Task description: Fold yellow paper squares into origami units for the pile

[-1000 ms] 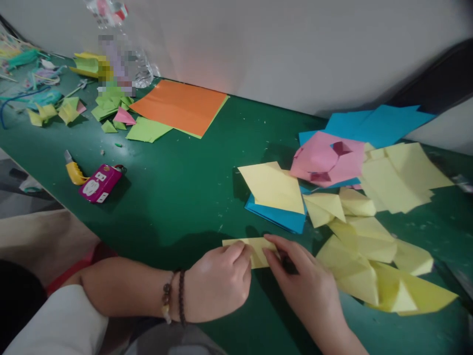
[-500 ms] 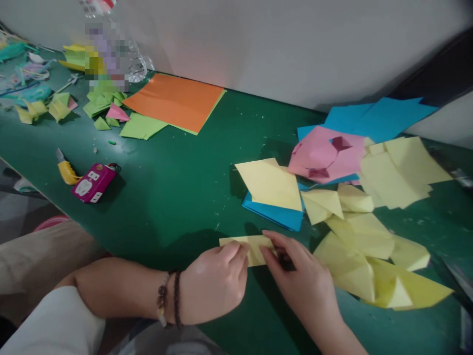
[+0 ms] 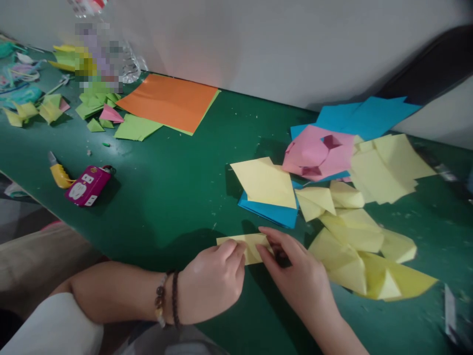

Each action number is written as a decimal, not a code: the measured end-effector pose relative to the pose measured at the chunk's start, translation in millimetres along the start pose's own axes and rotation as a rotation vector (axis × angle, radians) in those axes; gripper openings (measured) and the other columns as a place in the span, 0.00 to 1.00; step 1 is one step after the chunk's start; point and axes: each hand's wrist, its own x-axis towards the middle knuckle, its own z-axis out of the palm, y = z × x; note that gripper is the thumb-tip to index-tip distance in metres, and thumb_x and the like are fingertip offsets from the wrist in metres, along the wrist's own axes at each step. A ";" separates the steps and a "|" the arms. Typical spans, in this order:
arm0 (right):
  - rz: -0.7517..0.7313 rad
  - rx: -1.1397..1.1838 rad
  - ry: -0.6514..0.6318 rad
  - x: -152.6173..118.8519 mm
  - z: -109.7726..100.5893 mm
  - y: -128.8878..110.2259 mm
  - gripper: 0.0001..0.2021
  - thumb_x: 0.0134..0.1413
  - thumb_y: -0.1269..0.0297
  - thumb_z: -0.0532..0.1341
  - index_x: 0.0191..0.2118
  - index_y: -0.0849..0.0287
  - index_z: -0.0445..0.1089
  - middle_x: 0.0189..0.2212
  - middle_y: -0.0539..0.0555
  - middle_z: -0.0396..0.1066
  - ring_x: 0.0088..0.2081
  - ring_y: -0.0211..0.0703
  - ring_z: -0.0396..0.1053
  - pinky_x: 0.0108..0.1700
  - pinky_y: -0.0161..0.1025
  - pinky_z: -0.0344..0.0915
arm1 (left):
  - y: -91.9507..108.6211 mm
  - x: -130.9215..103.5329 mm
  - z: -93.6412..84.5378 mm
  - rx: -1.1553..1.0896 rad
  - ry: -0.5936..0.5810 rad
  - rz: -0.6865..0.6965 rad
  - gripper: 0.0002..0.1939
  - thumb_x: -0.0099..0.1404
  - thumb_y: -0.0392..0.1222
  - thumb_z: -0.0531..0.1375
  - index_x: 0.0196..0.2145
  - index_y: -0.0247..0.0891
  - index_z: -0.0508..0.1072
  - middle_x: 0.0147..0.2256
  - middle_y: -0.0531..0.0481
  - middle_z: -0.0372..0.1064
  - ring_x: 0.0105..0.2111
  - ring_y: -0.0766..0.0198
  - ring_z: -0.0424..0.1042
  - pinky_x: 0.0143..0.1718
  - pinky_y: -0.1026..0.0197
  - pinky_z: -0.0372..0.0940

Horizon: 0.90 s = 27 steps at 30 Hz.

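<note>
A small folded strip of pale yellow paper (image 3: 252, 250) lies between my hands, low over the green table (image 3: 177, 187). My left hand (image 3: 212, 276) presses its curled fingers onto the strip's left part. At the right end, my right hand (image 3: 295, 271) pinches the paper between thumb and fingers. Just beyond sits a loose pale yellow sheet (image 3: 269, 185) on top of folded blue paper (image 3: 268, 212). Several folded yellow paper pieces (image 3: 354, 231) are gathered to the right of my right hand.
Behind them are a pink folded paper (image 3: 314, 153), blue sheets (image 3: 365, 118) and pale yellow sheets (image 3: 388, 167). Orange paper (image 3: 170, 103) lies by the wall, near a clear bottle (image 3: 129, 64). At left are a yellow cutter (image 3: 59, 175) and a magenta box (image 3: 89, 185).
The view has shifted slightly, so things on the table appear a little further left. Both hands keep nearly the same hold on the yellow paper.
</note>
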 end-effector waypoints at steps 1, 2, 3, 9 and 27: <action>-0.002 0.001 -0.003 0.1 -0.3 0.3 0.10 0.61 0.63 0.56 0.45 0.57 0.71 0.25 0.48 0.72 0.22 0.34 0.68 0.25 0.31 0.66 | 0.3 -0.1 -0.2 0.000 -0.004 -0.001 0.13 0.66 0.31 0.53 0.43 0.25 0.75 0.46 0.37 0.73 0.46 0.55 0.71 0.42 0.58 0.69; -0.003 0.002 -0.003 0.3 -0.5 0.5 0.10 0.61 0.63 0.56 0.45 0.57 0.71 0.25 0.47 0.71 0.22 0.34 0.68 0.25 0.31 0.66 | 0.5 -0.1 -0.3 0.002 -0.010 0.000 0.13 0.66 0.30 0.53 0.43 0.25 0.75 0.46 0.37 0.73 0.46 0.55 0.71 0.42 0.58 0.69; -0.001 0.005 -0.006 0.6 -0.5 0.8 0.10 0.61 0.63 0.56 0.45 0.57 0.71 0.25 0.47 0.71 0.22 0.34 0.68 0.25 0.31 0.66 | 0.6 0.0 -0.4 0.005 -0.013 0.001 0.12 0.66 0.30 0.53 0.42 0.25 0.75 0.46 0.37 0.73 0.46 0.55 0.72 0.42 0.57 0.69; 0.015 -0.001 0.009 1.0 0.6 0.6 0.10 0.61 0.63 0.56 0.45 0.57 0.70 0.27 0.48 0.71 0.23 0.34 0.68 0.26 0.31 0.67 | 0.6 0.8 0.7 -0.002 0.000 0.003 0.11 0.66 0.29 0.53 0.42 0.25 0.74 0.46 0.36 0.73 0.46 0.54 0.72 0.43 0.56 0.69; 0.036 -0.023 0.037 -2.3 1.6 -0.6 0.10 0.60 0.66 0.57 0.46 0.57 0.70 0.27 0.48 0.69 0.22 0.33 0.67 0.26 0.30 0.68 | -5.1 5.6 2.6 -0.046 0.094 0.006 0.09 0.66 0.30 0.54 0.36 0.28 0.76 0.40 0.40 0.75 0.43 0.58 0.73 0.42 0.60 0.69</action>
